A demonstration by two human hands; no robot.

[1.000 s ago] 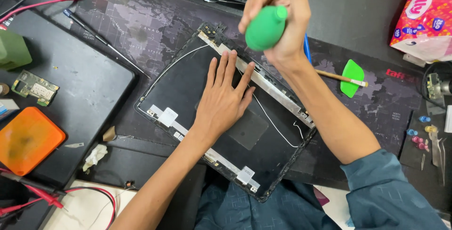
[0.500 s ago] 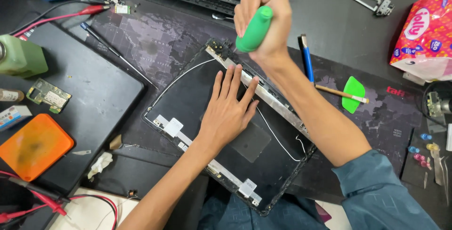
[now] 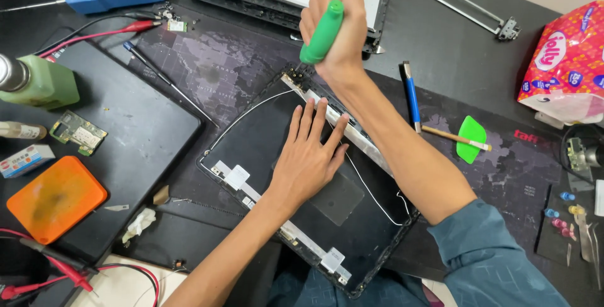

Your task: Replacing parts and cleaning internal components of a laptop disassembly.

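Green-handled tool clenched in right fingers; left fingers flat, apparently pressing lid.

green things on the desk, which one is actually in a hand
The green tool handle, gripped in the right hand. The green bottle and the flat green pick lie untouched.

Green-handled tool raised upright, black laptop lid flat beneath

Bare left forearm; right arm wears a blue-grey sleeve pushed above the elbow.
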